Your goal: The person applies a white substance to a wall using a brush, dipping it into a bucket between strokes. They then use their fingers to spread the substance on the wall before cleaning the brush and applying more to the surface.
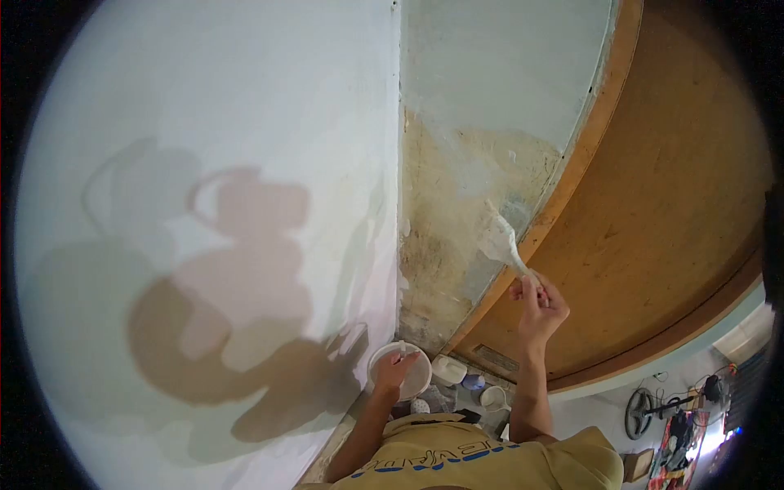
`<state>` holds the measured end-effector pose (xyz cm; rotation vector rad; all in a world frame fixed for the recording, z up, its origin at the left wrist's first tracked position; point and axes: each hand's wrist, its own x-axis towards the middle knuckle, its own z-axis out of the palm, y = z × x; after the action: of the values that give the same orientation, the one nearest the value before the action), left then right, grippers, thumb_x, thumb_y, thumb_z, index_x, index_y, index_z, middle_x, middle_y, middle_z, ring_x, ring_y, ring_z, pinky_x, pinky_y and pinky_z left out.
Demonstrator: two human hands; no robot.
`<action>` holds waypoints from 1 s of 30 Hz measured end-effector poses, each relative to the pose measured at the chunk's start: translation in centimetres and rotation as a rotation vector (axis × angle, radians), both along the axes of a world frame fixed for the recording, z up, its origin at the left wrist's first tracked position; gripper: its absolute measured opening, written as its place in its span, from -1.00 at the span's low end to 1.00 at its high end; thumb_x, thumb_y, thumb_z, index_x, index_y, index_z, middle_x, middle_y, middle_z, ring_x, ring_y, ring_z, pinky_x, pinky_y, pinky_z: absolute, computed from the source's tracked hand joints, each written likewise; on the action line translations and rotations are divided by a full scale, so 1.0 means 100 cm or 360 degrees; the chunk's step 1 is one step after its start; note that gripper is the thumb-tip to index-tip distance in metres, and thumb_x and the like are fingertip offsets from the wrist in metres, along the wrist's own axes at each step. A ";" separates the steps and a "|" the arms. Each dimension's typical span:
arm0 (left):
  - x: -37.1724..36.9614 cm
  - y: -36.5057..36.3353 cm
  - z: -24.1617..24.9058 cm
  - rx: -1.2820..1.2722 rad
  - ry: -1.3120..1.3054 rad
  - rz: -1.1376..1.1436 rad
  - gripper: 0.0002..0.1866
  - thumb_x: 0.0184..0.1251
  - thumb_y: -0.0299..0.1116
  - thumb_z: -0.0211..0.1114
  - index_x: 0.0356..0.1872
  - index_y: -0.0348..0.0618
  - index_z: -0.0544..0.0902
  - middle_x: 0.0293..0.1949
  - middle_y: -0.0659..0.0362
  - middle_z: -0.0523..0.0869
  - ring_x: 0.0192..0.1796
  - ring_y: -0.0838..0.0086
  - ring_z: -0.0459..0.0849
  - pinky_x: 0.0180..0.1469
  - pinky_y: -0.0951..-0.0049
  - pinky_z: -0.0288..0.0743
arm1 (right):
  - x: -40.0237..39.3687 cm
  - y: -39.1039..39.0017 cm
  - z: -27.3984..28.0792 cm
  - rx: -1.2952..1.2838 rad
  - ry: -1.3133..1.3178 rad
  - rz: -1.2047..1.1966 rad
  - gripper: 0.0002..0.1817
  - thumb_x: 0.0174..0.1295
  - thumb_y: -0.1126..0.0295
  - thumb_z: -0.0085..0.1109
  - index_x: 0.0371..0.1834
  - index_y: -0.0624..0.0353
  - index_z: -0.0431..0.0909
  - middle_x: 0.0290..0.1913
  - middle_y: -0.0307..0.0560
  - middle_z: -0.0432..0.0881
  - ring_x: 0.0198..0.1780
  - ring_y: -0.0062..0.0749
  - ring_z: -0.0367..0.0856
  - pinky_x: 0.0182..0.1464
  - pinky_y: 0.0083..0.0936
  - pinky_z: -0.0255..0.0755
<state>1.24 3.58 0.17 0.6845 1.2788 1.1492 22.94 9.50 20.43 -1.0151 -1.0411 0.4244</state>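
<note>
Head view, the only one. Right hand [541, 304]: thumb and fingers pinch the handle of a white-smeared scraper [500, 237], its blade slanting up and leftward over the stained wall strip [437, 216]. Holding it at the handle end presumably keeps the knuckles off the coated blade. From here, cannot tell whether the blade touches the surface.

Left hand [394, 371] lies over the near-left part of a white bucket [418, 384], fingers across its opening; whether they clasp the rim or something inside cannot be told. The bucket is held low in front of the body, probably to keep it steady and within reach of the other arm.

Pose: right forearm nearly upright, wrist bent, hand beside the wooden frame [563, 196]. Left forearm slopes up and inward from the lower edge, much lower than the right. A white jug [449, 370] stands just right of the bucket.
</note>
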 end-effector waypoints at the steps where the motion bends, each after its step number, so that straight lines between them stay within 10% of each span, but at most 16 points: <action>1: -0.002 -0.002 0.017 0.0035 -0.0010 0.0000 -0.78 0.15 -0.25 0.43 -0.37 -0.16 0.64 -0.46 0.33 0.58 -0.41 0.63 0.51 -0.36 0.52 0.36 | 0.000 0.002 0.008 0.0000 -0.0001 0.0000 -0.80 0.26 0.51 0.20 -0.13 0.43 0.62 -0.47 -0.09 0.65 -0.52 -0.56 0.58 -0.47 -0.65 0.49; 6: -0.007 0.003 -0.023 0.0418 0.0250 0.0074 -0.78 0.14 -0.25 0.43 -0.34 -0.16 0.64 -0.43 0.32 0.58 -0.35 0.61 0.52 -0.31 0.49 0.37 | 0.003 0.007 0.013 0.0008 0.0611 0.0278 -0.73 0.30 0.45 0.16 -0.06 0.46 0.55 -0.39 0.06 0.66 -0.47 -0.51 0.60 -0.43 -0.66 0.50; 16: -0.005 0.002 -0.003 -0.0045 -0.0128 0.0043 -0.72 0.15 -0.21 0.39 -0.24 -0.20 0.65 -0.37 0.25 0.60 -0.28 0.54 0.53 -0.23 0.43 0.37 | 0.005 0.015 -0.004 -0.0001 0.0876 0.0514 -0.78 0.29 0.48 0.18 -0.08 0.41 0.53 -0.34 0.00 0.65 -0.39 -0.48 0.61 -0.36 -0.63 0.51; 30: -0.008 -0.001 -0.016 -0.0146 -0.0257 -0.0136 -0.86 0.19 -0.32 0.36 -0.41 -0.12 0.61 -0.44 0.32 0.54 -0.34 0.61 0.49 -0.25 0.49 0.37 | -0.004 0.074 0.102 0.0555 -0.0082 0.0231 -0.79 0.24 0.59 0.21 -0.07 0.40 0.62 -0.34 -0.09 0.65 -0.35 -0.48 0.67 -0.33 -0.56 0.60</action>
<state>0.41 3.51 -1.40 0.5618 1.1479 1.0481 22.53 16.93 30.67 -0.6450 -1.1914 0.3211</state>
